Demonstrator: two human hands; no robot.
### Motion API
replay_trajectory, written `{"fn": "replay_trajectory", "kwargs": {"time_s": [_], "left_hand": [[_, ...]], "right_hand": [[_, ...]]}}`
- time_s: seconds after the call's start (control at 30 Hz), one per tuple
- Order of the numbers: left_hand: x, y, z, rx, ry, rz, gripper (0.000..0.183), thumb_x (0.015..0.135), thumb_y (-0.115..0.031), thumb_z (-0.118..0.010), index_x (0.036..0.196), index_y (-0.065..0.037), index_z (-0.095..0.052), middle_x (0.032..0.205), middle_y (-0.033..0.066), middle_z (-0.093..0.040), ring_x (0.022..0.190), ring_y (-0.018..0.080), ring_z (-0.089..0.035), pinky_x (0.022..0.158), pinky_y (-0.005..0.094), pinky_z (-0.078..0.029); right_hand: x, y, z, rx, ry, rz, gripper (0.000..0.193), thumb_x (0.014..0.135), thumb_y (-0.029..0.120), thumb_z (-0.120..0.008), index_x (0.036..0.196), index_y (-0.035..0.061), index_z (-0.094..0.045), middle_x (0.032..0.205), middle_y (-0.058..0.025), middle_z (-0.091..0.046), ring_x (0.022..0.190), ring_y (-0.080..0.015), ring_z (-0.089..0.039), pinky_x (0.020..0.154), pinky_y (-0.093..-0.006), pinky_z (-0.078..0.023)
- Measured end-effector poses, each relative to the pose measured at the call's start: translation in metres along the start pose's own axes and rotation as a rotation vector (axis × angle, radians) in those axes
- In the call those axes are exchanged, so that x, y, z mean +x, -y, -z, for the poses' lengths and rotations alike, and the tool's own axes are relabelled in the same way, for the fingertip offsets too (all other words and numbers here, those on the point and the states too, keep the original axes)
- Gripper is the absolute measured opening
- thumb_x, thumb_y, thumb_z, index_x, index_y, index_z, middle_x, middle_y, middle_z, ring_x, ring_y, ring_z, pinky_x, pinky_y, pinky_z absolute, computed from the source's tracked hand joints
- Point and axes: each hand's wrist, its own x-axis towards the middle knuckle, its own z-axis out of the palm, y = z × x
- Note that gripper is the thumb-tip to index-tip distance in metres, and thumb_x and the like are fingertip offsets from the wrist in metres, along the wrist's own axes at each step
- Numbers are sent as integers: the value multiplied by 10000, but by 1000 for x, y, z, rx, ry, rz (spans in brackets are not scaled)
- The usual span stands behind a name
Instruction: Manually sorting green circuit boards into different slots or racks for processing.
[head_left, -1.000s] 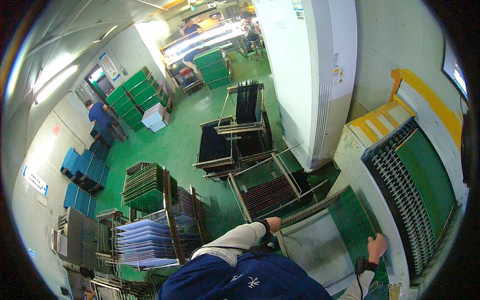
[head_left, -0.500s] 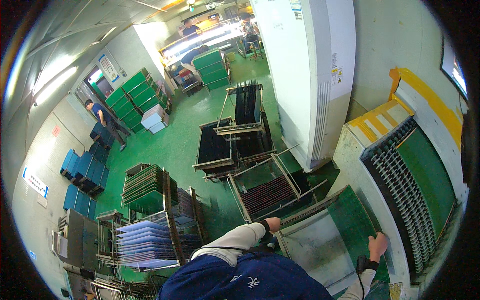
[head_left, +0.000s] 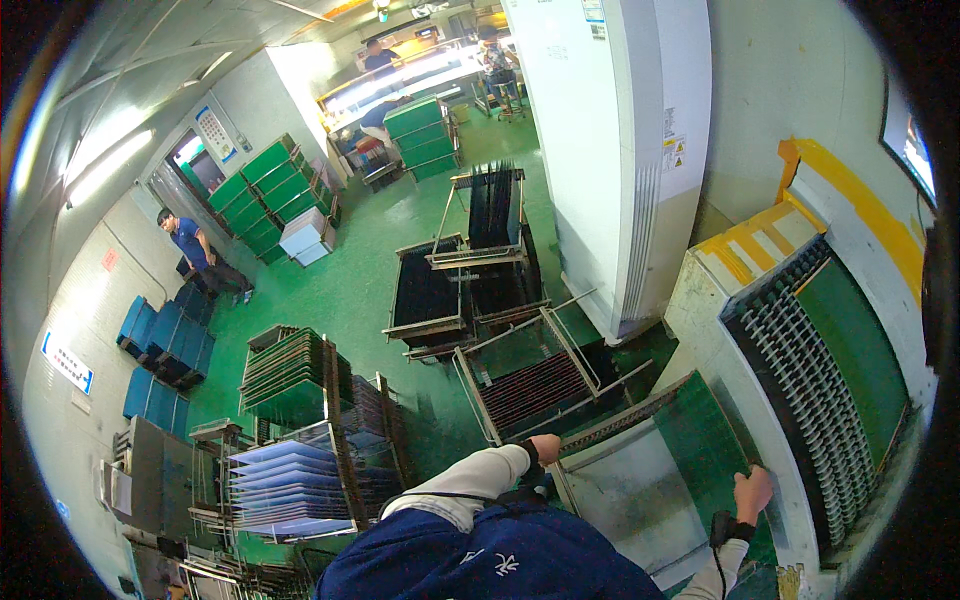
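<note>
A flat green panel [head_left: 695, 440] lies on a pale, worn bed [head_left: 615, 490] in front of me, along the side nearest the roller machine. My right hand [head_left: 752, 494] is closed at the panel's right edge, thumb up, fingers curled out of sight. My left hand [head_left: 545, 449] is closed by the bed's far left corner; what its fingers hold, if anything, is hidden. To the right, another green panel [head_left: 855, 340] rests on the rows of rollers [head_left: 810, 400] of the machine.
Metal racks [head_left: 530, 385] with dark panels stand beyond my left hand. Another rack [head_left: 290, 485] holds pale sheets at left. A tall white cabinet [head_left: 600, 170] rises ahead. A person in dark blue [head_left: 195, 245] is by the left wall; green crates [head_left: 270, 200] stand nearby.
My right hand has shifted very slightly left along the panel's edge, while my left hand stays put. The person by the left wall has moved a little to the left and turned.
</note>
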Motion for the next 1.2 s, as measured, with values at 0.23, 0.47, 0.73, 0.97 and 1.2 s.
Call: {"fn": "replay_trajectory", "kwargs": {"time_s": [0.23,0.47,0.73,0.97,1.2], "left_hand": [[14,7,-6,68,-38,-94,75,626,-49,-549,613,2,-603,591,147,-598,540,257,-606,417,370,-456],[3,-1,3,289,29,-219,173,711,-139,-538,744,-27,-667,756,151,-632,730,306,-606,612,402,-484],[33,18,-18,243,-69,-148,131,658,-106,-552,578,-37,-628,583,126,-578,518,265,-551,418,384,-420],[15,13,-9,236,-98,-168,130,728,-88,-541,717,20,-613,689,138,-592,579,267,-546,477,388,-430],[64,73,-43,143,-100,-149,161,738,-114,-523,706,27,-596,727,153,-588,641,302,-553,545,425,-457]], "right_hand": [[-7,-10,-13,14,-38,35,318,649,218,-712,883,25,-619,859,-163,-619,837,-319,-589,715,-409,-464],[-14,-5,-7,8,17,72,326,632,206,-719,874,14,-616,839,-186,-607,818,-346,-578,697,-420,-452],[-20,37,116,78,-25,21,286,596,175,-714,812,15,-617,815,-201,-597,810,-366,-564,696,-432,-440],[-22,-22,173,128,-246,144,323,561,113,-661,861,2,-617,810,-199,-563,754,-347,-542,640,-397,-423],[-57,-47,203,1091,-208,-210,333,749,135,-650,1029,-18,-554,945,-81,-538,795,-173,-496,712,-313,-424]]}}
